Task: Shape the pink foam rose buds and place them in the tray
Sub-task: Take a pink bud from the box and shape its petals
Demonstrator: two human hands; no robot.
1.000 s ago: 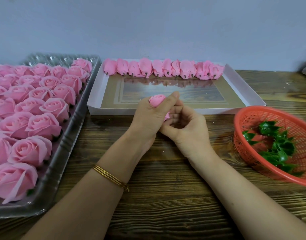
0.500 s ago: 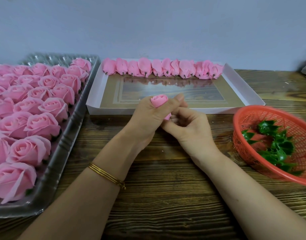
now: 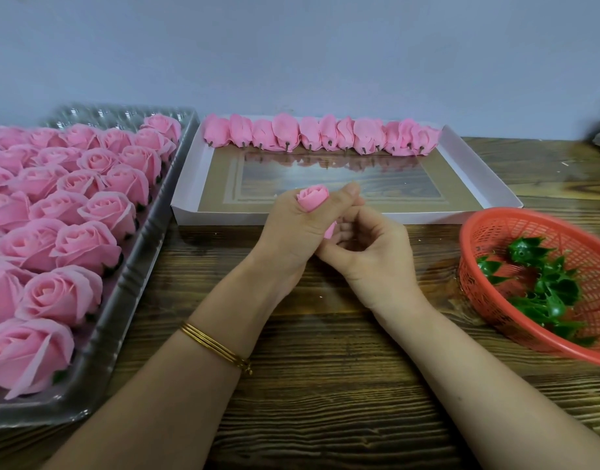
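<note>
My left hand [image 3: 291,232] grips a pink foam rose bud [image 3: 311,197], its tip poking up between thumb and fingers. My right hand [image 3: 369,256] is curled against the bud's lower end, where a bit of pink shows between its fingers. Both hands hover at the near edge of the white tray [image 3: 475,171]. A row of shaped pink buds [image 3: 319,134] lies along the tray's far side, stems pointing toward me.
A clear plastic tray [image 3: 128,293] on the left holds several open pink roses [image 3: 84,245]. A red mesh basket [image 3: 495,293] with green plastic calyxes [image 3: 546,286] sits at the right. The wooden table [image 3: 325,385] runs under my forearms; a wall stands behind.
The bud has turned slightly in my left hand and my right fingers have shifted at its base. Both hands stay in the same place.
</note>
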